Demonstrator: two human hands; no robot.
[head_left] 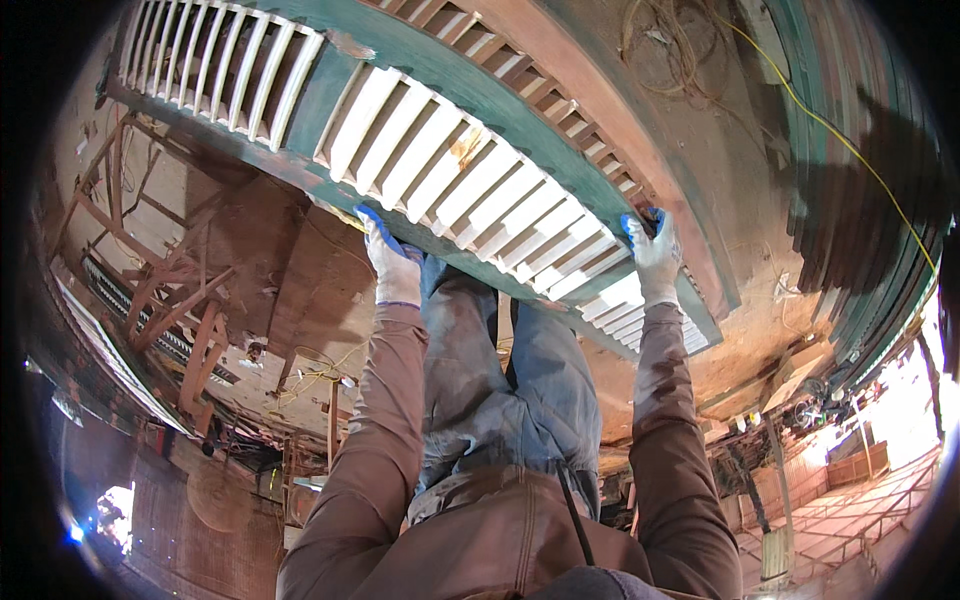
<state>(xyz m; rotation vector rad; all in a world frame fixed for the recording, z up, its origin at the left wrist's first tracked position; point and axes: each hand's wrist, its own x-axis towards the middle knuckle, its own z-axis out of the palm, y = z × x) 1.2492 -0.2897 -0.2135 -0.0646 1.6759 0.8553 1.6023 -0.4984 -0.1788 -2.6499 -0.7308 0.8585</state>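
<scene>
A long louvered shutter [325,112] with a green frame and pale slats spans the view in front of me, running from upper left to lower right. One slat carries a brownish patch. My left hand [390,258], in a white and blue glove, grips the shutter's near edge, fingers closed on the rail. On the far edge, toward the shutter's right end, my right hand [655,252], gloved the same way, holds the other rail with thumb and fingers bent round it. The undersides of both grips are hidden.
Just beyond lies a second, reddish-brown louvered shutter [600,85]. Green and brown shutters or panels [865,170] are stacked at the right, crossed by a yellow cord [840,135]. Wooden frames [180,280] stand at the left. Coiled wire [680,50] rests at the upper right.
</scene>
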